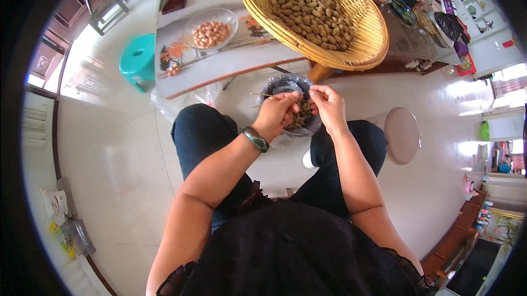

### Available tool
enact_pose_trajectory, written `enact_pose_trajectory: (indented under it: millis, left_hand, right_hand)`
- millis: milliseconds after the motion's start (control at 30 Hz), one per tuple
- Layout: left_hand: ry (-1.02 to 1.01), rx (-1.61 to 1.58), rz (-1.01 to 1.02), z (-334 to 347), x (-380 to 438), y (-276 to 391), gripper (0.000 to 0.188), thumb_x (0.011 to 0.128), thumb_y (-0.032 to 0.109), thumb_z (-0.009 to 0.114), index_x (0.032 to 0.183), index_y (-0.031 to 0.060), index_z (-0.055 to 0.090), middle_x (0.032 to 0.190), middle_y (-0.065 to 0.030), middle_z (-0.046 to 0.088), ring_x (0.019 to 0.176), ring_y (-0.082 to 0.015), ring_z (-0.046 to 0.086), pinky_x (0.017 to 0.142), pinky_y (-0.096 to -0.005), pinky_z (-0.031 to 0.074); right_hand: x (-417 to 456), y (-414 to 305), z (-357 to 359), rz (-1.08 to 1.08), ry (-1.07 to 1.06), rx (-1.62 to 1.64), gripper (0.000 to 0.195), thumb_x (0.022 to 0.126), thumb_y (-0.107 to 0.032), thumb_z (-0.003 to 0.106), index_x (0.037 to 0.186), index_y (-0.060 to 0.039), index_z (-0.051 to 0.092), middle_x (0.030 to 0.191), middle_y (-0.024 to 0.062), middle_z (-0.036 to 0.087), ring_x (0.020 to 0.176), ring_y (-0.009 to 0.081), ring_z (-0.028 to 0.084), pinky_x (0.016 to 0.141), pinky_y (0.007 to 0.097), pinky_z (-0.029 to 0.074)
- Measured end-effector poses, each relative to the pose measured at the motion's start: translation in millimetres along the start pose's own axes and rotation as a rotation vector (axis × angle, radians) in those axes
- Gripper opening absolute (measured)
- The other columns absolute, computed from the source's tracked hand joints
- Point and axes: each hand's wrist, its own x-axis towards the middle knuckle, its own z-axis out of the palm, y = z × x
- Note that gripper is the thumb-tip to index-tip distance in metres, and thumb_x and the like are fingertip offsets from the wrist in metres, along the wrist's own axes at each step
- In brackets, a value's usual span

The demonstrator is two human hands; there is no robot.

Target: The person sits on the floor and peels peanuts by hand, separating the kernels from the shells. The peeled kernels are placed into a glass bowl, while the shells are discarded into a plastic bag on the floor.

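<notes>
My left hand (276, 114), with a dark green bangle (254, 138) on its wrist, is curled above a bin (315, 125) lined with a plastic bag. Its fingers hide whatever may be in them. A thin stick (260, 94) juts out to the left beside that hand; whether it is held or rests on the bin's rim is unclear. Across the bin, my right hand (330, 108) has thumb and forefinger pinched together, too small a gap to see anything between. Broken peanut shells (302, 115) lie in the bin, between my knees.
On the table (193, 77) are a wicker basket (370, 44) of unshelled peanuts (313, 16) and a glass bowl (232, 28) of shelled kernels (211, 34). A few kernels (173, 69) lie near the table's edge. A teal stool (138, 59) stands left; a round-lidded container (402, 135) stands right.
</notes>
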Motion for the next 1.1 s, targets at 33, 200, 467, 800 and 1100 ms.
enact_pose_trajectory:
  millis: [33,200,467,800,1100]
  left_hand:
    - [0.029,0.065,-0.032,1,-3,3,0.028,0.095,0.033,0.058,0.089,0.0059,0.062,0.055,0.0052,0.044,0.04,-0.006,0.031,0.038,-0.021,0.025]
    - [0.07,-0.244,-0.107,9,-30,32,0.04,0.098,0.042,0.048,0.075,0.0093,0.053,0.051,0.0062,0.028,0.042,-0.0071,0.024,0.04,-0.0229,0.021]
    - [0.22,-0.143,0.914,-26,-45,173,0.036,0.101,0.033,0.041,0.093,0.0033,0.059,0.062,-0.001,0.047,0.052,-0.0105,0.041,0.049,-0.0246,0.033]
    - [0.26,0.108,1.118,-37,-45,193,0.052,0.102,0.037,0.037,0.125,-0.0064,0.052,0.127,-0.0185,0.056,0.126,-0.0239,0.047,0.11,-0.037,0.03]
    - [0.201,0.532,1.064,16,-78,55,0.029,0.101,0.015,0.042,0.117,-0.0015,0.059,0.11,-0.0097,0.064,0.109,-0.0176,0.056,0.101,-0.0316,0.037]
  right_hand:
    - [1,1,0,-0.052,0.023,-0.066,0.019,0.091,-0.021,0.064,0.098,-0.0037,0.066,0.076,0.0005,0.064,0.064,0.0066,0.058,0.055,0.0211,0.047]
    - [5,0,1,-0.126,0.108,-0.321,0.028,0.09,-0.027,0.064,0.081,-0.0002,0.065,0.064,0.0039,0.063,0.057,0.0095,0.057,0.053,0.026,0.045]
    - [-1,-6,-2,-0.149,0.018,-0.332,0.024,0.09,-0.024,0.062,0.085,-0.0006,0.065,0.07,0.0088,0.068,0.065,0.0181,0.065,0.062,0.0311,0.05]
    - [-5,-9,-2,-0.184,-0.03,-0.389,0.02,0.086,-0.021,0.066,0.082,-0.0017,0.065,0.07,0.0097,0.067,0.065,0.022,0.065,0.062,0.0333,0.049]
    - [0,1,-3,-0.296,0.051,-0.716,0.03,0.087,-0.034,0.06,0.081,-0.0055,0.066,0.069,0.0138,0.065,0.068,0.03,0.065,0.065,0.0378,0.05]
